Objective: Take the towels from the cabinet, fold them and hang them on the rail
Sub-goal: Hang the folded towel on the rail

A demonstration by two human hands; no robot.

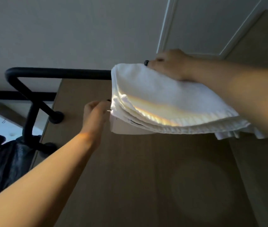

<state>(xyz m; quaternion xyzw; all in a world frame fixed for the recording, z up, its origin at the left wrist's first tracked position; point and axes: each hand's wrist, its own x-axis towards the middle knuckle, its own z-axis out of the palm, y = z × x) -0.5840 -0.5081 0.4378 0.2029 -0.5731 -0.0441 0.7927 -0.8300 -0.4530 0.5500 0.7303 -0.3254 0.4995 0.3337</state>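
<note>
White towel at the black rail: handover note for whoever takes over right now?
Right hand: lies flat on top of the folded white cloth towel, pressing it near the far edge.
Left hand: fingers pinch the towel's left edge.
Towel: folded in layers, draped over the black metal tube rail on the brown wooden panel.
Done: folding, placing on the rail.
Left: even it out, let go. Cabinet not in view; remaining towels unknown.

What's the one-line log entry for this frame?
stage: hanging | towel: folded, draped over rail | right hand: flat on top | left hand: at towel's left edge, fingertips touching | rail's left part bare
</note>
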